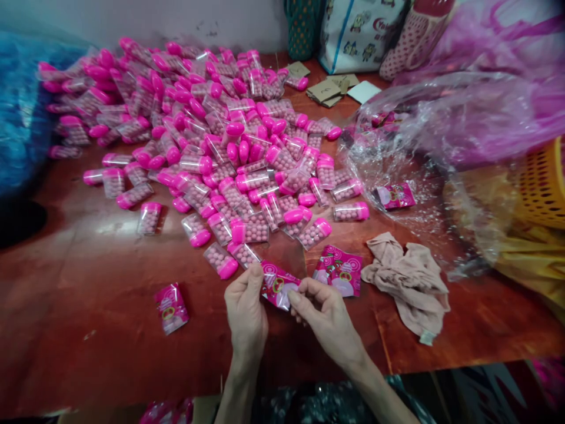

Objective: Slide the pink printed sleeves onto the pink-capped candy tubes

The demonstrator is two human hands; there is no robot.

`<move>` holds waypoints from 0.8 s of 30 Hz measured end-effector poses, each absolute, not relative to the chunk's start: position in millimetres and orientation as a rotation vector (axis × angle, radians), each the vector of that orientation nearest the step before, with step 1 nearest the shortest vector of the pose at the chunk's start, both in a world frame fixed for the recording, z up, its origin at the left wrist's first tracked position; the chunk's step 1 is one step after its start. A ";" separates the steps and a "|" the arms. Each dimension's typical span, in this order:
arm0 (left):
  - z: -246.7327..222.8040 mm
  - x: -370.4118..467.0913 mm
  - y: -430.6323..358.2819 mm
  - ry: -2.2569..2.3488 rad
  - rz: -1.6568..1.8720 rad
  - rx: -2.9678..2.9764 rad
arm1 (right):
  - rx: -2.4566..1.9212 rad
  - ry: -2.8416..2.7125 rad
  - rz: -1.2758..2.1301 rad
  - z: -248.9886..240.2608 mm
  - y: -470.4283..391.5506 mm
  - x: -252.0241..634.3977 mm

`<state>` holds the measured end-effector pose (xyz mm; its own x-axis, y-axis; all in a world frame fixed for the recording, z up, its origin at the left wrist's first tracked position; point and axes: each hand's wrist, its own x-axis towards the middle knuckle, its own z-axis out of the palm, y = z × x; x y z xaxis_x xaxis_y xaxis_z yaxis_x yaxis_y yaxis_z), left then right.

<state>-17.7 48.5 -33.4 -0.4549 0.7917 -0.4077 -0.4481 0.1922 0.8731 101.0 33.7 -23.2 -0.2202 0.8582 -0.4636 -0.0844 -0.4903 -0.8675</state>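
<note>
Between my two hands is a small pink printed sleeve (276, 285), held over the near part of the table. My left hand (246, 312) pinches its left end between thumb and fingers. At the other end, my right hand (324, 315) grips the sleeve with thumb and fingertips. Whether anything is inside it cannot be made out. Just beyond lies a heap of clear containers (247, 228) with bright pink caps and pale pink beads. More flat pink sleeves (346, 271) rest right of my hands. A wrapped pink pack (171, 309) lies alone to the left.
A crumpled beige cloth (408, 277) lies at the right. Behind it spreads a clear plastic bag (424, 159), with a yellow basket (545, 182) at the edge. Cardboard pieces (326, 91) sit at the back; blue plastic (22, 112) bulges at the left.
</note>
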 end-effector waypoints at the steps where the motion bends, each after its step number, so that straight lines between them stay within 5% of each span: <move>1: -33.1 -19.7 48.0 1.402 1.451 0.401 | -1.363 -0.976 1.766 -25.0 33.6 102.3; 6: -28.2 -29.2 47.5 1.295 1.339 0.662 | -1.289 -1.006 1.771 -30.1 32.7 106.3; 16: -29.0 -17.4 54.3 1.222 1.412 0.180 | -1.148 -0.897 1.802 -27.4 36.4 92.9; 24: -29.0 -10.6 55.1 1.384 1.458 0.156 | -1.436 -1.301 1.055 -33.4 41.0 98.5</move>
